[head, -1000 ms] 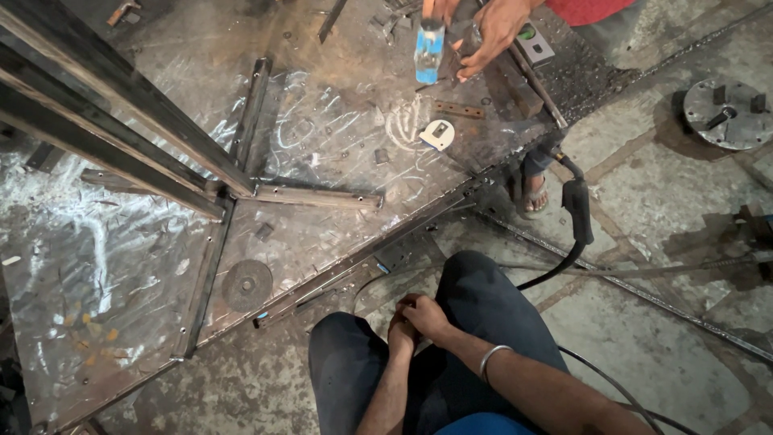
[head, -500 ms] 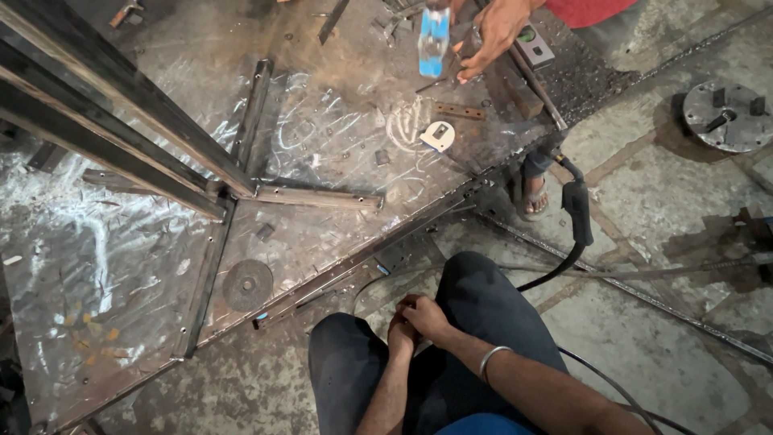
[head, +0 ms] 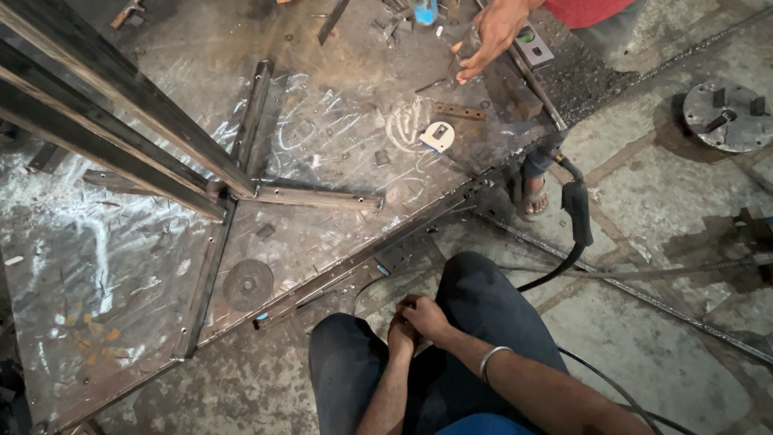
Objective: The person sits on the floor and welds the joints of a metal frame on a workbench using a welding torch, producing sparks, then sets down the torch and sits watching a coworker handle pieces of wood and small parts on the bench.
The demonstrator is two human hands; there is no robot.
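Observation:
My left hand point(head: 399, 337) and my right hand point(head: 427, 316) are clasped together between my knees, over dark trousers, and I see nothing in them. A metal bangle point(head: 493, 361) circles my right wrist. I crouch at the near edge of a scratched steel work plate point(head: 322, 137). On the plate ahead lie welded flat steel bars point(head: 316, 197) and a worn grinding disc point(head: 246, 284). A black welding torch point(head: 577, 211) hangs off the plate's edge to my right, its cable running past my knee.
Another person's hand point(head: 491, 32) reaches over the plate's far side next to a blue object point(head: 424, 10); their sandalled foot point(head: 532, 193) stands by the corner. A small white piece point(head: 439, 135) lies on the plate. A round metal flange point(head: 727, 115) rests on the floor, right.
The other person's hand and the blue object have moved up toward the top edge of the view. My clasped hands have stayed in place.

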